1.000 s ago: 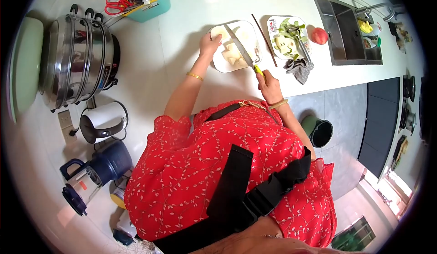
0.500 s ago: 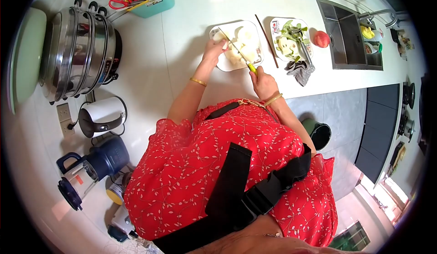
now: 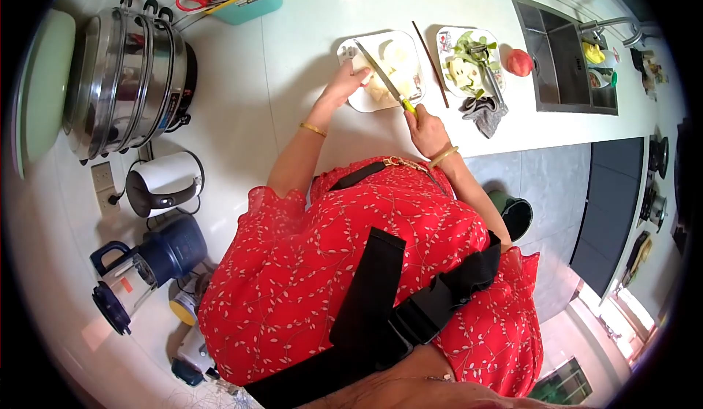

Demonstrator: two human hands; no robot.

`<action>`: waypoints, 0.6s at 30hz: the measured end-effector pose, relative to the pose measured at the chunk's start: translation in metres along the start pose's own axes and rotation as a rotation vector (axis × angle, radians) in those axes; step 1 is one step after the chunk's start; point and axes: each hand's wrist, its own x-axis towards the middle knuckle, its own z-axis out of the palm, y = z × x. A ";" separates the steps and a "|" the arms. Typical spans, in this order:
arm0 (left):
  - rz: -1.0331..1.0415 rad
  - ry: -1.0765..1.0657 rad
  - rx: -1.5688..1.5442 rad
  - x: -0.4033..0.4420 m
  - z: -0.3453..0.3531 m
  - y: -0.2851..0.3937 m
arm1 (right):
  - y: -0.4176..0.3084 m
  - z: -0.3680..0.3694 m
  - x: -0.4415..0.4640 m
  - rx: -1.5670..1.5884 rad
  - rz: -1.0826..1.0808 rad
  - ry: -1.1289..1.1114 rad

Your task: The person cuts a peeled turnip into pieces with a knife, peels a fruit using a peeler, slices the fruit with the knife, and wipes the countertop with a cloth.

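Note:
My right hand point(image 3: 429, 132) is wrapped round the yellow-green handle of a knife point(image 3: 384, 73). Its blade slants up and left across a white plate point(image 3: 418, 68) with a printed rim. My left hand point(image 3: 341, 85) grips a pale peeled fruit piece point(image 3: 359, 62) at the plate's left side, close beside the blade. More pale fruit pieces point(image 3: 397, 54) lie on the plate to the right of the blade. Whether the edge touches the held piece, I cannot tell.
Right of the plate lies a thin brown stick point(image 3: 430, 65). A second plate point(image 3: 444, 37) bears green peelings point(image 3: 463, 72) and a metal utensil. Nearby are a grey cloth point(image 3: 483, 118), a peach point(image 3: 519, 62) and a sink point(image 3: 560, 105). A steamer point(image 3: 132, 79) and kettle point(image 3: 165, 182) stand left.
The knife blade has turned a little, showing more of its flat side. My left hand has shifted slightly down with the fruit piece. My right hand has moved very little.

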 end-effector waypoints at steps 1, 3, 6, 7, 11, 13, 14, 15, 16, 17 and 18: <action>0.014 0.030 0.066 -0.004 0.004 0.003 | -0.001 0.001 0.004 0.008 0.015 -0.004; -0.001 0.071 0.132 -0.007 0.006 0.007 | -0.009 0.004 0.008 0.012 0.062 0.003; -0.072 0.080 0.114 -0.009 -0.001 0.010 | -0.015 0.014 0.011 0.018 0.101 0.009; -0.086 0.066 0.096 -0.012 -0.004 0.013 | -0.017 0.018 0.012 0.006 0.110 0.004; -0.073 -0.053 -0.316 -0.016 -0.003 0.009 | -0.013 0.019 0.016 -0.044 0.082 -0.002; -0.015 -0.075 -0.250 -0.013 -0.003 0.000 | -0.007 0.018 0.019 -0.031 0.074 -0.006; 0.010 -0.086 -0.217 -0.012 -0.002 -0.006 | 0.000 0.024 0.020 0.007 0.121 -0.006; 0.045 -0.118 -0.143 -0.012 -0.001 -0.002 | 0.004 0.029 0.023 0.045 0.165 -0.006; 0.077 -0.149 -0.068 -0.012 -0.001 0.002 | 0.008 0.033 0.024 0.086 0.210 -0.008; 0.109 -0.177 0.004 -0.013 0.000 0.005 | 0.012 0.034 0.023 0.152 0.266 -0.027; 0.079 -0.118 -0.042 -0.015 0.001 0.008 | 0.008 0.029 0.022 0.218 0.321 -0.046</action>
